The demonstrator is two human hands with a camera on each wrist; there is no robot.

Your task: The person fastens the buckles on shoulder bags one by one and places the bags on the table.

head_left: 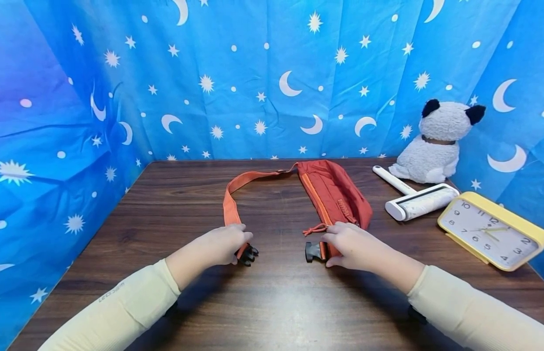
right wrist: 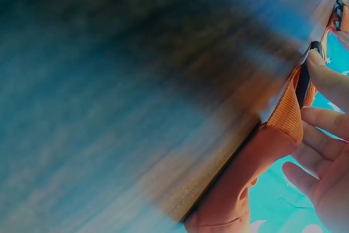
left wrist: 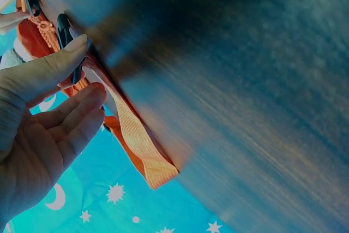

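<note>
A red waist bag (head_left: 335,187) with an orange zipper lies on the table, its orange strap (head_left: 231,207) curving out to the left. My left hand (head_left: 223,244) pinches the strap's end at the black pronged buckle half (head_left: 248,255). In the left wrist view the thumb lies against that dark buckle piece (left wrist: 64,31). My right hand (head_left: 352,246) pinches the black socket buckle half (head_left: 314,251) beside the bag's near end. The right wrist view shows the thumb and fingers on this buckle piece (right wrist: 303,83). A gap separates the two buckle halves, which face each other.
Right of the bag lies a white lint roller (head_left: 418,200). A yellow clock (head_left: 495,231) stands near the table's right edge, and a white plush toy (head_left: 434,141) with black ears sits behind. Blue star-and-moon cloth (head_left: 254,63) hangs around the brown table (head_left: 272,302).
</note>
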